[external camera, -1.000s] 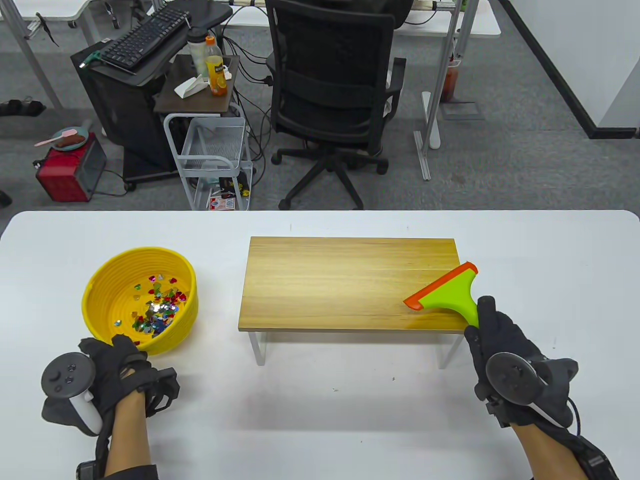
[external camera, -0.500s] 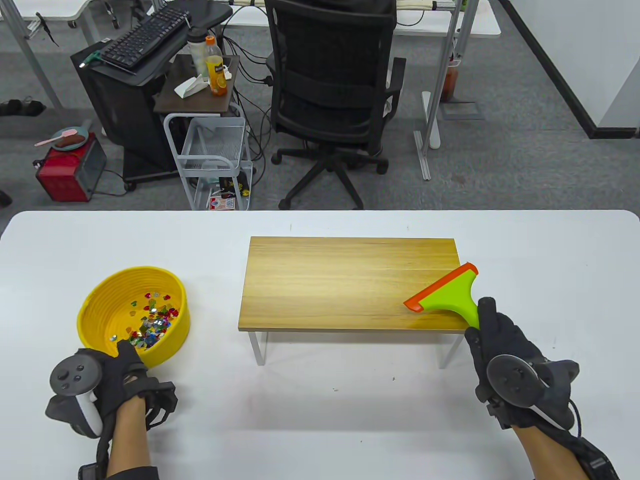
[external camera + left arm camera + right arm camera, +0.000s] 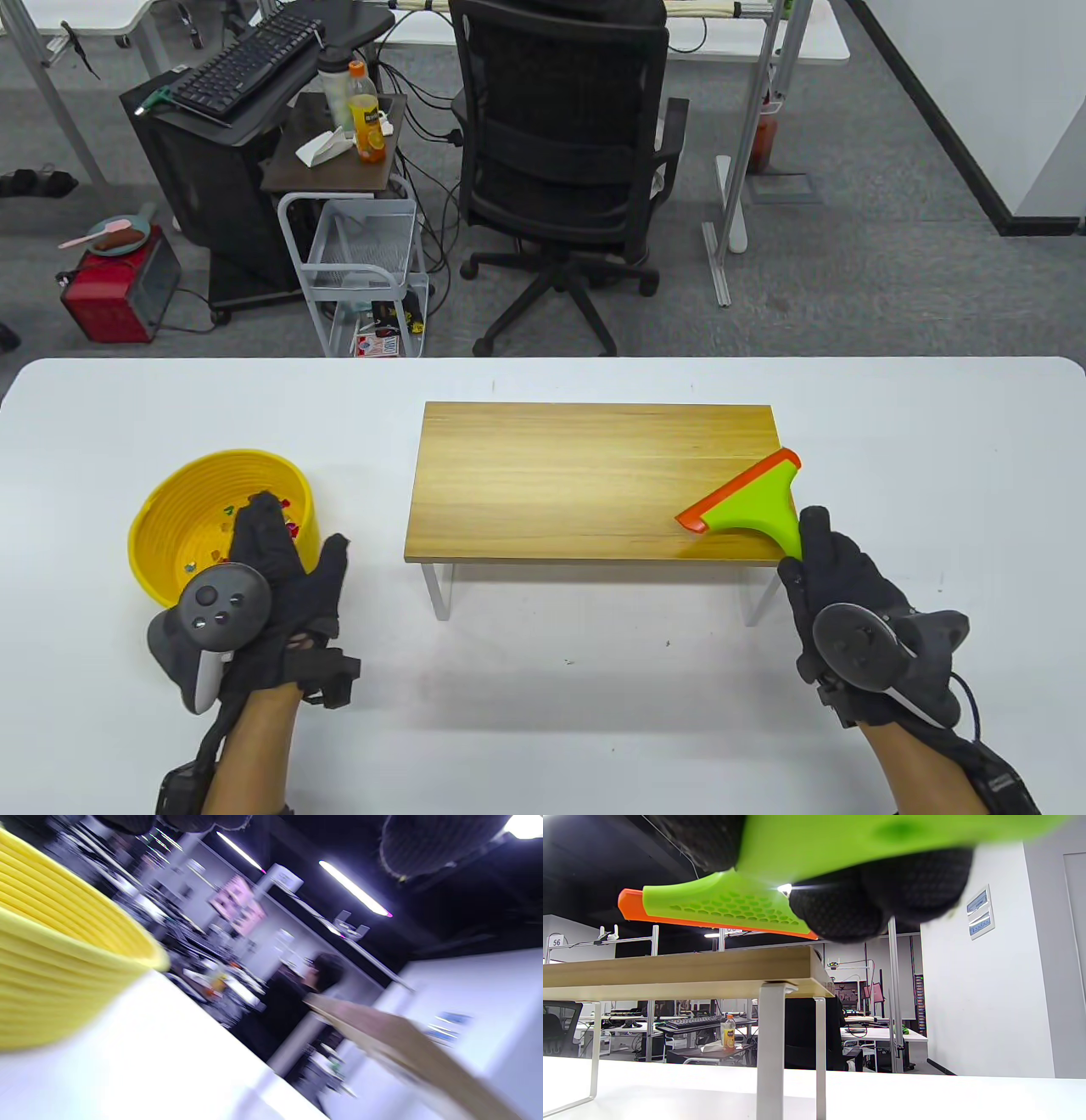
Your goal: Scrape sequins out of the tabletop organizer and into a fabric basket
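In the yellow fabric basket (image 3: 161,526), which stands on the white table (image 3: 594,679) well to the left of the organizer, lie the sequins (image 3: 227,511); only a few coloured pieces show in the table view, because the left hand (image 3: 271,586) covers most of the inside. The wooden top of the tabletop organizer (image 3: 577,475) shows no sequins that I can see, so I judge that the scraping itself is done or almost done, and the step in hand is the putting down of the basket and the tool. The left hand lies over the near rim of the basket with the fingers stretched forward and the thumb spread to the side; it looks rather open, but whether the fingertips touch the rim or the sequins I cannot tell, and the left wrist view is blurred and shows only the basket wall and the fingers above. The right hand (image 3: 836,594) grips the green handle of the scraper (image 3: 751,501) with the fingers wrapped around it. The orange blade sits over the right near corner of the organizer, and in the right wrist view it seems to be just above the wood, not pressed on it. For the next move, I think the left hand must come away from the basket without tipping it, since the wall is soft and the sequins are light. The right hand should look once more for any left pieces, then lay the scraper down.
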The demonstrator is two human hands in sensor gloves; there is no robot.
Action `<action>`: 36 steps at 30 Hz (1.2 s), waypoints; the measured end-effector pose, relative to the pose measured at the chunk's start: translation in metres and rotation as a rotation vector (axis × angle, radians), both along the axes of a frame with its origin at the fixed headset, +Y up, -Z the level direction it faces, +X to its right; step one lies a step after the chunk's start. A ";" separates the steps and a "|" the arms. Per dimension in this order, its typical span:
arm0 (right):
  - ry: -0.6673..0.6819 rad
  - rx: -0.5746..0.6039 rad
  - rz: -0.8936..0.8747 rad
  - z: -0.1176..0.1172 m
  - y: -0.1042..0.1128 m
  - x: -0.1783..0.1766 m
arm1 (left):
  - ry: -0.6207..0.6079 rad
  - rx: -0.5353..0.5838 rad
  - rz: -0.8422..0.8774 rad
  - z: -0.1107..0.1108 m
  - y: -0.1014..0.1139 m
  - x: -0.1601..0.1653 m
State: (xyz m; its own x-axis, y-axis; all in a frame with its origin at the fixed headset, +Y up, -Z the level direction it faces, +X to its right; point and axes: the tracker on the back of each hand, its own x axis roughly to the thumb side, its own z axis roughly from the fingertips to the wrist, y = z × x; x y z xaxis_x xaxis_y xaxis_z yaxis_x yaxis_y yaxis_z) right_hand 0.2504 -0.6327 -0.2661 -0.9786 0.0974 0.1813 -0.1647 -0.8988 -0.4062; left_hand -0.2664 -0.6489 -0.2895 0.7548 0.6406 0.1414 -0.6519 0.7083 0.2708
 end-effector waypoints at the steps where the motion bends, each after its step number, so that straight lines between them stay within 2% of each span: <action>1: 0.000 0.002 0.002 0.000 0.000 -0.001 | -0.049 0.047 -0.056 0.002 0.004 0.014; 4: -0.002 0.006 0.002 0.001 -0.002 -0.002 | -0.181 0.140 -0.212 0.012 0.009 0.047; 9: -0.008 0.009 -0.002 0.001 -0.003 -0.004 | -0.430 0.327 -0.274 0.029 0.000 0.091; 12: -0.011 0.008 -0.009 0.000 -0.004 -0.005 | -0.501 0.399 -0.345 0.036 -0.010 0.109; 16: -0.015 0.007 -0.013 0.000 -0.005 -0.008 | -0.576 0.375 -0.355 0.037 -0.027 0.126; 21: -0.028 0.013 -0.035 -0.001 -0.002 -0.009 | -0.614 0.343 -0.366 0.031 -0.046 0.134; 29: -0.110 -0.008 -0.124 -0.007 0.002 0.003 | -0.602 0.341 -0.388 0.029 -0.054 0.135; 36: -0.213 -0.063 -0.223 -0.013 -0.007 0.028 | -0.617 0.331 -0.389 0.030 -0.059 0.137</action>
State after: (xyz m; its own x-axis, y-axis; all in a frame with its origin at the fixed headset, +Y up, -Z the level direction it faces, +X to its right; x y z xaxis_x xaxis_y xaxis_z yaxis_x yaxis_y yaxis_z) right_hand 0.2785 -0.6398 -0.2795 -0.9470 0.3189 -0.0392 -0.2780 -0.8745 -0.3975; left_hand -0.1290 -0.7075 -0.2598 0.6392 0.1999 0.7426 -0.4757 0.8615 0.1775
